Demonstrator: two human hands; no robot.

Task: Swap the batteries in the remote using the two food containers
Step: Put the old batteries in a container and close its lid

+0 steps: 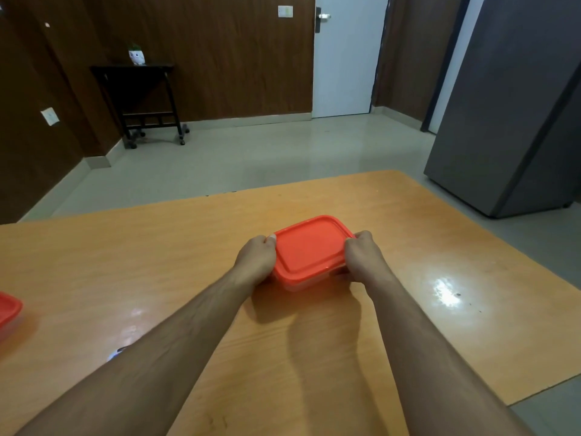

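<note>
A red-lidded rectangular plastic food container (309, 251) sits on the wooden bench (408, 247) near its middle, between the left hand (256, 261) on its left side and the right hand (364, 258) on its right. A second red-lidded container (8, 309) lies at the bench's far left edge, well apart. Behind the bench, a dark wheeled side table (141, 99) carrying a small white plant pot (136, 55) stands left, a white door (345, 58) behind, a grey refrigerator (509, 114) right.

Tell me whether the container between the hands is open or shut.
Shut: the red lid sits flat on the container, gripped by left hand and right hand.
</note>
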